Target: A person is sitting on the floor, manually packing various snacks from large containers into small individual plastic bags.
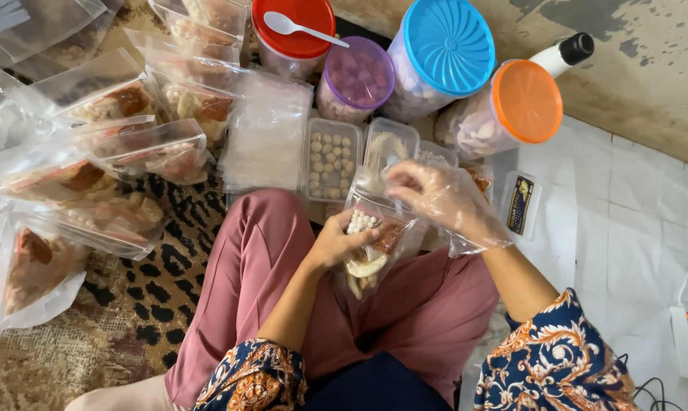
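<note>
My left hand [338,242], bare, grips a clear plastic pouch [369,251] over my lap; the pouch holds small white balls, pale slices and a brown piece. Above the pouch's open top hovers my right hand [435,196], covered by a loose clear plastic glove, fingers curled together near a small clear tray [388,148]. Whether those fingers pinch any food is hidden. A rectangular tray of round pale balls [331,158] lies just beyond my knee.
Filled clear pouches [142,148] are piled on the leopard-print rug at left, beside a stack of empty bags [266,137]. Jars with red [292,27], purple [357,72], blue [448,44] and orange [526,100] lids stand at the back. A white spoon [298,27] rests on the red lid.
</note>
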